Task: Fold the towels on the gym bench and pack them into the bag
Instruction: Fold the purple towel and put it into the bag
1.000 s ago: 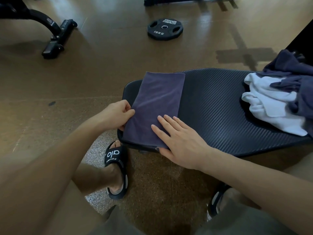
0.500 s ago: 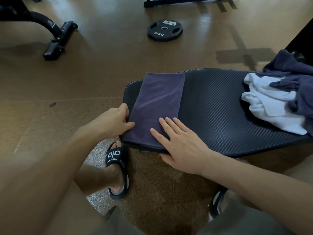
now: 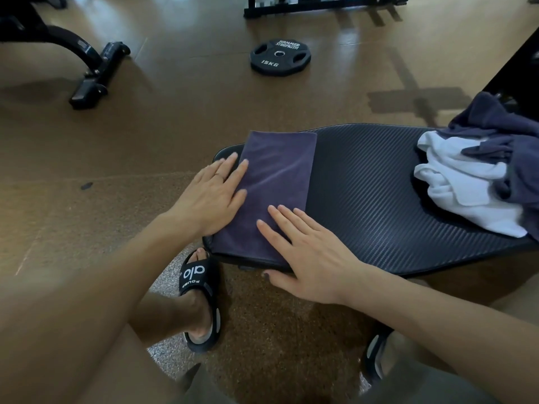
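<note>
A folded dark purple towel (image 3: 277, 182) lies flat on the left end of the black ribbed gym bench (image 3: 370, 193). My left hand (image 3: 213, 196) lies flat with straight fingers on the towel's left edge. Flat on the towel's near right corner rests my right hand (image 3: 309, 252), its thumb hanging over the bench's front edge. At the right end of the bench sits a loose pile: a crumpled white towel (image 3: 466, 193) under a dark blue towel (image 3: 501, 141). No bag is in view.
A black 15 kg weight plate (image 3: 280, 57) lies on the brown floor beyond the bench. Another bench's black leg (image 3: 93, 74) stands at the far left, a rack base (image 3: 320, 5) at the top. My feet in black slides (image 3: 198, 293) are under the bench's front edge.
My left hand let go of the towel's left edge, opened and slid forward to lie flat on it. My right hand has stayed flat on the near corner.
</note>
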A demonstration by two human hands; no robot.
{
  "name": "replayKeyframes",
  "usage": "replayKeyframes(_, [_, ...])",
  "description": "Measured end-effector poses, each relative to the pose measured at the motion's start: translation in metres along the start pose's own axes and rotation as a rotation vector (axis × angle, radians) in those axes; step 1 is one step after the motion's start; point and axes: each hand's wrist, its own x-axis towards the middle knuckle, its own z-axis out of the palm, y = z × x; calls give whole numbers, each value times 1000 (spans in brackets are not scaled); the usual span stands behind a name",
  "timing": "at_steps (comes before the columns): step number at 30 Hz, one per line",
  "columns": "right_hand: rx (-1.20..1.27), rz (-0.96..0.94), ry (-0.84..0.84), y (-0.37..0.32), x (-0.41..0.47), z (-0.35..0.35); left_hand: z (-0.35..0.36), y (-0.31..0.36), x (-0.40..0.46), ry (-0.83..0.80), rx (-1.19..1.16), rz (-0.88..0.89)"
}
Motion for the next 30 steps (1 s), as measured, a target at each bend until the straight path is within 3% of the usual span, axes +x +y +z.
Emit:
replayKeyframes(3, [49,36,69,1,21,-3,-5,13,32,80,13,73])
replayKeyframes(9, [57,104,-16,3,24,15,11,1,75,-125,1,66])
replayKeyframes(14, [138,100,-55,9,21,-5,3,1,93,-15,88,63])
replayKeyframes(17, [86,121,57,33,44,-12,8,0,105,-46,31,51])
replayKeyframes(22, [51,188,-63,43,51,1,15,-4,113,-49,-117,7])
replayKeyframes(27, [53,264,155,75,83,-22,20,-3,113,-26,-103,20])
replayKeyframes(30, [62,388,22,110,104,-15,20,-3,112,-29,-95,17])
